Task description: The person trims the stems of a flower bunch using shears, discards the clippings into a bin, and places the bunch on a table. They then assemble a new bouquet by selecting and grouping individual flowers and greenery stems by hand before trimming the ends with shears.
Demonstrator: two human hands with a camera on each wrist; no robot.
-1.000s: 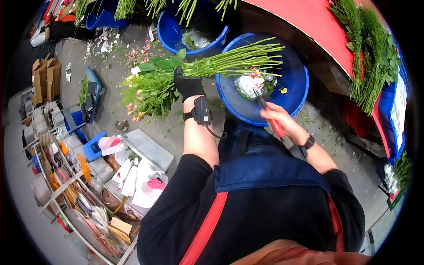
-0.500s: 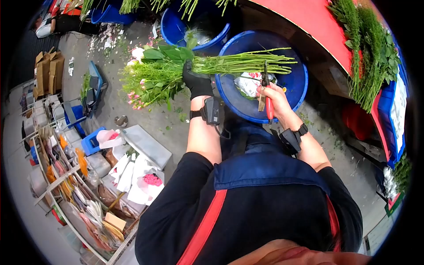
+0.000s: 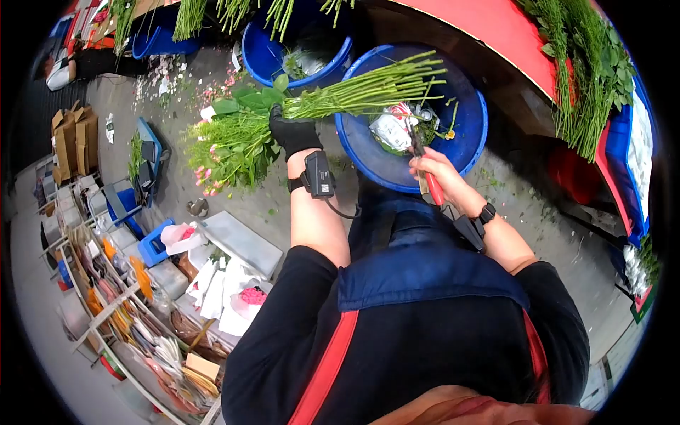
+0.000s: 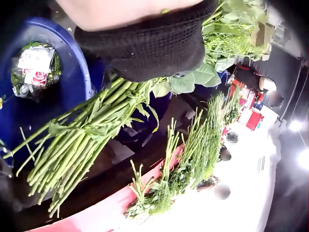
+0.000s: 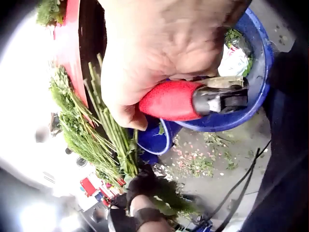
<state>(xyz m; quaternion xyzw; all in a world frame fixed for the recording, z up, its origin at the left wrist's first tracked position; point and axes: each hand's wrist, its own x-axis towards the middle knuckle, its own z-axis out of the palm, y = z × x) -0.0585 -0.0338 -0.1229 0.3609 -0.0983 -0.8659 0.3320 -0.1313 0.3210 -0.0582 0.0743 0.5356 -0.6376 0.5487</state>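
Observation:
The black-gloved left hand [image 3: 294, 133] grips a bouquet [image 3: 241, 142] just below its leaves and pink blossoms. Its long green stems [image 3: 368, 86] reach right, over a blue bucket [image 3: 341, 142]. In the left wrist view the glove [image 4: 149, 50] wraps the bundle and the stems [image 4: 82, 140] fan out toward their cut ends. The bare right hand [image 3: 443, 173] holds red-handled pruning shears [image 3: 433, 190] over the bucket's near side, below the stems, blades pointing up and away. The right wrist view shows that hand [image 5: 164, 48] curled round the red handle [image 5: 171, 100].
A second blue bucket [image 3: 246, 53] stands behind. Cut greenery lies on a red-topped table [image 3: 489, 35] at the right. Wrappers [image 3: 391, 131] and leaf scraps sit in the near bucket. A grey lid [image 3: 244, 244], paper bags [image 3: 74, 142] and a packed rack [image 3: 113, 308] are at the left.
The shears rose to the stems and then moved down and left, away from them. The bouquet swung level, then tilted back with its stem ends farther up and left.

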